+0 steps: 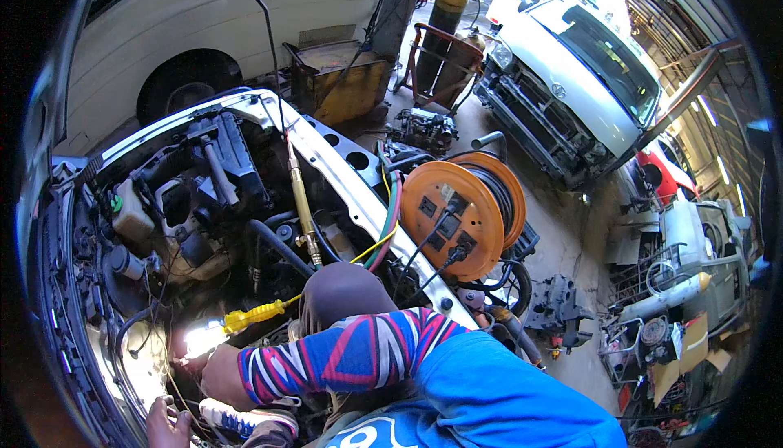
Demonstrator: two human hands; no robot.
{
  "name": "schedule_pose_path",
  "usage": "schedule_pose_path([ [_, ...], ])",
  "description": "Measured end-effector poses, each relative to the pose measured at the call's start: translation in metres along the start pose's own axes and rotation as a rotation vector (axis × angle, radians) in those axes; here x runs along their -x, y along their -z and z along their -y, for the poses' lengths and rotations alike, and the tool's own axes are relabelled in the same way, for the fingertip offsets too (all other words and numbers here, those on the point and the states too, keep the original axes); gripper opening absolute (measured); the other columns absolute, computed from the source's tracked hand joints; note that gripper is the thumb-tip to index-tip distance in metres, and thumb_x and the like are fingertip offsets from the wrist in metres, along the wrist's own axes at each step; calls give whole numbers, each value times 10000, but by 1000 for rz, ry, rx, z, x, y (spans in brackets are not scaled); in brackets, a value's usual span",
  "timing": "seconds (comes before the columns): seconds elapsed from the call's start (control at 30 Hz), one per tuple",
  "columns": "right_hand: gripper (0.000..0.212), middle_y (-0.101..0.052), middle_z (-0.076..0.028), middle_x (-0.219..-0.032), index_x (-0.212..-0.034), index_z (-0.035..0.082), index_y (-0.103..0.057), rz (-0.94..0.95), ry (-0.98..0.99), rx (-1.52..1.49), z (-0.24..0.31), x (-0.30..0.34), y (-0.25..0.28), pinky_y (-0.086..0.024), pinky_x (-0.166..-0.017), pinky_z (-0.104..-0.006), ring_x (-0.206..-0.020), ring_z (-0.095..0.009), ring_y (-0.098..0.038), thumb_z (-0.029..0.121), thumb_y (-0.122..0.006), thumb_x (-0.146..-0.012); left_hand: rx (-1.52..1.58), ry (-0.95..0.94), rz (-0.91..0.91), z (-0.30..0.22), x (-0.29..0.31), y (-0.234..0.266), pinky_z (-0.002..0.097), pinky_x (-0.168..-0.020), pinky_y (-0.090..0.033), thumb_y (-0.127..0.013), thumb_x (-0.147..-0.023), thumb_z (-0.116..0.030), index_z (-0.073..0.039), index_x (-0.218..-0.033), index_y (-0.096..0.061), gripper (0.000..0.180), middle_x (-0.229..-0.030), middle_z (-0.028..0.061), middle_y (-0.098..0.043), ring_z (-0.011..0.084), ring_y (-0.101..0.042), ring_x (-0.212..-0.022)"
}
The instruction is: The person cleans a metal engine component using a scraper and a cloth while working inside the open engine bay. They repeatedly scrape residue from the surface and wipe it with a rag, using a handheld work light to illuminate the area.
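My right hand (222, 376), at the end of a patterned sleeve (342, 357), reaches into the open engine bay at the lower left. Its fingers point into the glare beside a lit yellow work lamp (253, 316) and cannot be made out. Lower down, at the picture's edge, my left hand (169, 425) has its fingers curled close to the thumb; anything between them is too small to tell. Thin wires (181, 395) run between the two hands. My bent knee (347, 295) and a shoe (228, 419) are inside the bay too.
A brass-coloured tube with fittings (302, 203) leans in the bay by the white front crossbar (351, 179). An orange cable reel (449, 220) with plugged-in cords stands just beyond. Gas cylinders (444, 20), a white van (579, 81) and loose engine parts (559, 309) lie further right.
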State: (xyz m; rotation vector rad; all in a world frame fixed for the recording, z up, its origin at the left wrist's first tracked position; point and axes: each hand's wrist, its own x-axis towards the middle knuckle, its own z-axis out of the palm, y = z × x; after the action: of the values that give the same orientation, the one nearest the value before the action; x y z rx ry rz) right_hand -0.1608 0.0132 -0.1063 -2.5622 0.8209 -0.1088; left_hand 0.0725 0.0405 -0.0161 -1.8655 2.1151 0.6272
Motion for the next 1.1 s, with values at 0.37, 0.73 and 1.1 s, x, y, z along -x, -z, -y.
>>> schedule_pose_path([
  [0.37,148,-653,-60,-611,-593,144,-681,-256,-32,-220,-11,4,-13,-460,-504,-437,-562,-267,-601,223,-727,-710,54,-49,-58,2,-6,-8,445,-889,-508,-646,-945,-391,48,-1300,-560,572,-1115,301,-661,421,-649,-1039],
  [0.73,136,-710,-107,-752,-720,81,-726,-13,47,-95,-8,11,15,-553,-790,-388,-775,-281,-702,179,-648,-667,130,-114,-244,18,-10,-30,458,-760,-486,-749,-766,-107,46,-1070,-586,377,-905,241,-624,402,-612,-824],
  [1.1,171,-718,-128,-762,-781,50,-739,45,-33,-40,-1,17,30,-552,-648,-411,-756,-298,-711,160,-652,-683,159,-94,-234,21,-12,-35,441,-726,-501,-761,-765,-103,44,-1044,-602,353,-851,221,-633,367,-630,-779],
])
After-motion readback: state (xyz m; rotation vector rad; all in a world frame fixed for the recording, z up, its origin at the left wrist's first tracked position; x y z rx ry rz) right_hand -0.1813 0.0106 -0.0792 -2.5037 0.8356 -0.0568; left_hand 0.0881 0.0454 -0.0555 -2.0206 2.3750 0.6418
